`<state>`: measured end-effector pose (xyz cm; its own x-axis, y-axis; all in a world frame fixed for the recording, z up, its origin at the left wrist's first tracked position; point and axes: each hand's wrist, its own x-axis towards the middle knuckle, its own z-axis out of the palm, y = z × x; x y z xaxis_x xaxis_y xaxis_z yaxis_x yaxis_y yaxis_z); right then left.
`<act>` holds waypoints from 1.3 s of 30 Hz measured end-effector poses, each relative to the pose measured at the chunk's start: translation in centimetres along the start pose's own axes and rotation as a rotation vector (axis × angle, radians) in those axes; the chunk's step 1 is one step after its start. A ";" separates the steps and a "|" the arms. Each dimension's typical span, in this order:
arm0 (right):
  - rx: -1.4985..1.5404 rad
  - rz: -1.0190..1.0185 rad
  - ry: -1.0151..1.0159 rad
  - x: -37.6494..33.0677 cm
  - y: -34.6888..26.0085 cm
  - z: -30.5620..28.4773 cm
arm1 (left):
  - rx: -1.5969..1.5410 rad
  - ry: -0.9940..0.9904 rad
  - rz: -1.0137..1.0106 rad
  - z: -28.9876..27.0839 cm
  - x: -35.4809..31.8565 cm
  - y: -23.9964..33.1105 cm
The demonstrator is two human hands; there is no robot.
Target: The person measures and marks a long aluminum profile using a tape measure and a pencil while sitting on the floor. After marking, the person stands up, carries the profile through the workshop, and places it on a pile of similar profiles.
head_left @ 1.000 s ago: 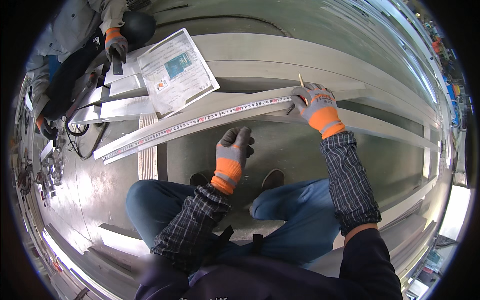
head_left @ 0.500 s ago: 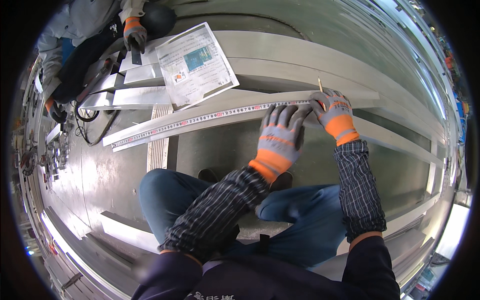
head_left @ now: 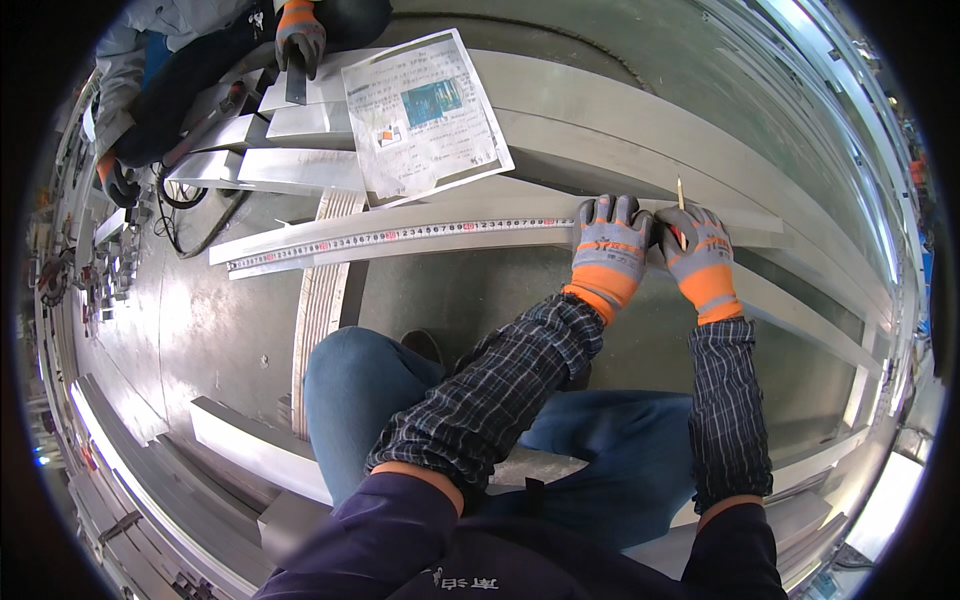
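A tape measure's white blade (head_left: 420,233) lies stretched along a long pale metal bar (head_left: 300,238), its end hooked near the bar's left tip. My left hand (head_left: 608,255), in a grey and orange glove, is closed over the blade and the bar's edge, fingertips pointing away from me. Right beside it, my right hand (head_left: 700,260) in a matching glove grips a pencil (head_left: 681,195), its tip pointing up and away. A bit of red shows under the right fingers; whether it is the tape's case I cannot tell.
A printed sheet (head_left: 470,160) lies on the metal profiles beyond the bar. At far left, a co-worker's gloved hand (head_left: 300,42) holds a dark flat piece. A ridged strip (head_left: 322,300) runs beneath the bar. Black cable (head_left: 185,245) curls on the floor; more profiles (head_left: 255,450) lie near left.
My left hand has slid right along the blade and now presses down next to my right hand. The right hand keeps the pencil. The whole view has shifted slightly.
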<state>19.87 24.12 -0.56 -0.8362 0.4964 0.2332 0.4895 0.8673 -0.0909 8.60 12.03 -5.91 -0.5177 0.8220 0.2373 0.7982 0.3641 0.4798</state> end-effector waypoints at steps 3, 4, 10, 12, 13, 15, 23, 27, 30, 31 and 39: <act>0.038 0.032 -0.060 0.3 -0.9 -0.6 | 0.001 -0.004 -0.004 0.4 0.0 -0.1; 0.049 0.039 -0.077 0.4 -1.1 -0.7 | 0.002 -0.004 -0.005 0.5 0.0 -0.2; 0.211 0.020 0.061 1.1 -2.1 -1.0 | -0.080 -0.109 -0.027 -0.4 0.1 -0.2; 0.376 0.027 0.119 2.0 -4.5 -1.9 | -0.037 -0.023 -0.010 0.4 -0.3 -0.8; 0.465 0.012 0.143 2.1 -6.3 -2.7 | -0.014 0.021 -0.003 0.9 -0.4 -1.2; 0.602 -0.064 0.137 1.8 -9.4 -4.1 | -0.066 -0.280 0.020 0.1 0.1 -1.1; 0.568 -0.405 -0.024 0.9 -14.0 -2.5 | 0.077 -0.219 0.038 2.3 -0.9 -1.5; 0.507 -0.398 -0.099 1.1 -14.4 -1.5 | 0.261 -0.150 0.041 4.1 -0.9 -1.1; 0.462 -0.395 -0.063 1.3 -14.5 -1.0 | 0.668 -0.103 0.071 5.5 -1.6 -0.9; 0.452 -0.383 -0.072 1.3 -14.6 -1.0 | 0.848 -0.094 0.076 6.0 -1.5 -0.7; 0.423 -0.386 -0.084 1.4 -14.9 -0.7 | 1.464 -0.097 0.055 8.3 -1.8 -0.8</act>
<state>11.60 11.88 1.77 -0.9598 0.1274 0.2499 0.0183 0.9174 -0.3976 11.45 13.87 -13.79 -0.5021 0.8532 0.1414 0.4397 0.3927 -0.8078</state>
